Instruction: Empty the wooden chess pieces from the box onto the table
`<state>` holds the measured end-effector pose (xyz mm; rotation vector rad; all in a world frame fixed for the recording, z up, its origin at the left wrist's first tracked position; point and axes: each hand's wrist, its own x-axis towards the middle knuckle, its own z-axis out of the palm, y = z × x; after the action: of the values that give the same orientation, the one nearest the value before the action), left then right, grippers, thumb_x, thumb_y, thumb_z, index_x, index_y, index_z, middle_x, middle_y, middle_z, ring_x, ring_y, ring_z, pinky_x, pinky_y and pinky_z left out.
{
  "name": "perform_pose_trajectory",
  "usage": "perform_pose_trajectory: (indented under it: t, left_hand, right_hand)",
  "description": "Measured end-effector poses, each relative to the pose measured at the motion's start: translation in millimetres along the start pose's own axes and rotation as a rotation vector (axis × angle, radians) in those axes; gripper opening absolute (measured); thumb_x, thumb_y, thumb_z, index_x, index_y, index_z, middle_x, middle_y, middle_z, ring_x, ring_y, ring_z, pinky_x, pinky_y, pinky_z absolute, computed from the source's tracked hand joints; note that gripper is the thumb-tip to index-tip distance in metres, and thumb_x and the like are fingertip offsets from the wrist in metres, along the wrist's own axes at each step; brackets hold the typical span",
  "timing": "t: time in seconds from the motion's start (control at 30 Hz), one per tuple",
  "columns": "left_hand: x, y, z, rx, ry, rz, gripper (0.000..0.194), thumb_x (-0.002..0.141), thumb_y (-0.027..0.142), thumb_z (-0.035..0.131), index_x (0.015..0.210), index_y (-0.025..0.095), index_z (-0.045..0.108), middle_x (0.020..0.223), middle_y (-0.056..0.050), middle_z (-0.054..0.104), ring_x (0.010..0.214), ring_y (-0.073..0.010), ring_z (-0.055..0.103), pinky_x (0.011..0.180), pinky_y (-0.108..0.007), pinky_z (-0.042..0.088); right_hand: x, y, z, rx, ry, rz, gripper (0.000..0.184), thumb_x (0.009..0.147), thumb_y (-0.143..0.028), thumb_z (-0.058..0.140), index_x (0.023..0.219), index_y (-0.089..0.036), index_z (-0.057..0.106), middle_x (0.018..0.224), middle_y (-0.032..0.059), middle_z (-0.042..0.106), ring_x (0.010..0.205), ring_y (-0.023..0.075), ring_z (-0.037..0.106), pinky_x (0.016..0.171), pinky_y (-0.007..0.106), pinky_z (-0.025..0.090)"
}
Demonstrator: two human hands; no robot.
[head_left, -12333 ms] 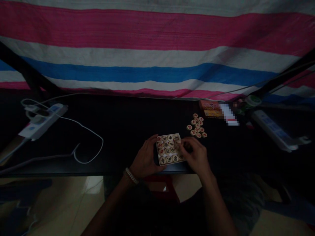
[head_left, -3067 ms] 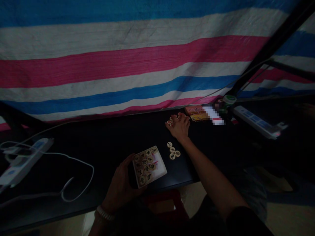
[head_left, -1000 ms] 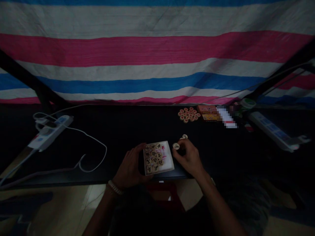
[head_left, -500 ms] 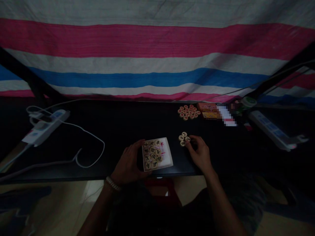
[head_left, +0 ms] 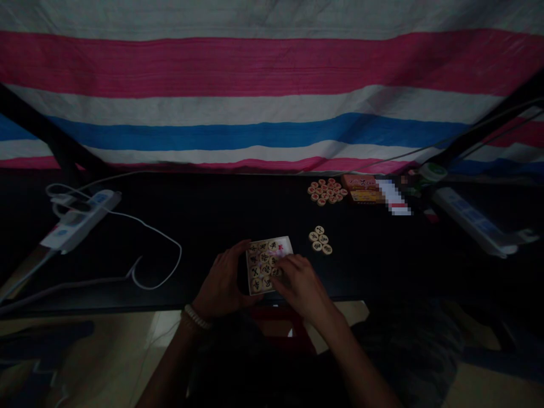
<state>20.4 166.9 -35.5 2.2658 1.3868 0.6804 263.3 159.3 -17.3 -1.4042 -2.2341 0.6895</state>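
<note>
My left hand (head_left: 221,279) holds a shallow white box (head_left: 287,245) by its left side, thumb along the near edge. Inside lie rows of round wooden Chinese chess pieces (head_left: 264,257) with dark characters. My right hand (head_left: 302,284) reaches over the box's right part, thumb and fingers closed around a Chinese chess piece (head_left: 276,272) at the end of a row; the fingertips partly cover the pieces there. To the right of the box, a small cluster of dark-marked Chinese chess pieces (head_left: 320,239) rests flat on the black table (head_left: 204,209).
Farther back lies a group of red-marked Chinese chess pieces (head_left: 327,191) beside an orange-red box (head_left: 361,188). White power strips stand at left (head_left: 87,220) and right (head_left: 474,221), with a white cable (head_left: 148,226) looping on the left. A striped sheet (head_left: 272,73) hangs behind.
My right hand has left the small cluster, where another piece now shows, and moved left to the pieces in the white box. My left hand keeps hold of the box.
</note>
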Motion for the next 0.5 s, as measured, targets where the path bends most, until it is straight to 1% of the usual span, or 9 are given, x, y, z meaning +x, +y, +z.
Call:
perform_pose_trajectory:
  t: [0.1,0.2,0.3,0.4,0.5]
  left_hand:
    - [0.1,-0.3,-0.2,-0.008,-0.002,0.008,0.120,0.065,0.042,0.097,0.160,0.025,0.025,0.156,-0.019,0.052,0.138,-0.0422,0.057,0.111,-0.060,0.049]
    - [0.0,-1.6,0.2,-0.005,-0.003,0.010,0.121,0.065,0.040,0.097,0.160,0.025,0.024,0.156,-0.019,0.052,0.139,-0.0415,0.056,0.112,-0.059,0.048]
    - [-0.5,-2.5,0.8,0.000,-0.001,0.008,0.119,0.067,0.041,0.096,0.161,0.025,0.024,0.157,-0.019,0.051,0.141,-0.0415,0.055,0.112,-0.059,0.048]
    - [-0.8,-2.3,1.0,0.001,-0.003,0.002,0.119,0.068,0.042,0.096,0.161,0.026,0.024,0.157,-0.019,0.051,0.141,-0.0421,0.055,0.112,-0.060,0.048]
    - [-0.7,-1.7,0.5,-0.003,-0.006,0.000,0.118,0.068,0.041,0.095,0.161,0.026,0.024,0.157,-0.019,0.051,0.141,-0.0421,0.055,0.113,-0.061,0.048]
  right_hand:
    - [8.1,-5.5,-3.1,-0.047,-0.058,0.035,0.021,0.097,-0.021,0.070,0.118,-0.019,0.069,0.116,0.0093,0.074,0.108,0.0288,0.069,0.097,0.048,0.055]
    - [8.4,-5.8,-10.1,-0.027,-0.108,0.025,0.021,0.097,-0.018,0.068,0.118,-0.020,0.071,0.116,0.0083,0.073,0.109,0.0269,0.069,0.099,0.045,0.055]
    - [5.8,-3.0,-13.1,0.045,-0.113,0.022,0.025,0.096,-0.014,0.067,0.119,-0.022,0.071,0.118,0.0066,0.073,0.111,0.0246,0.069,0.100,0.043,0.055]
    - [6.6,0.7,-12.5,0.102,-0.107,0.043,0.030,0.092,-0.011,0.068,0.119,-0.023,0.072,0.116,0.0059,0.073,0.107,0.0223,0.071,0.096,0.039,0.056]
    - [11.7,1.6,-12.2,0.120,-0.115,0.059,0.033,0.088,-0.007,0.068,0.117,-0.022,0.073,0.116,0.0065,0.073,0.104,0.0221,0.072,0.094,0.038,0.057]
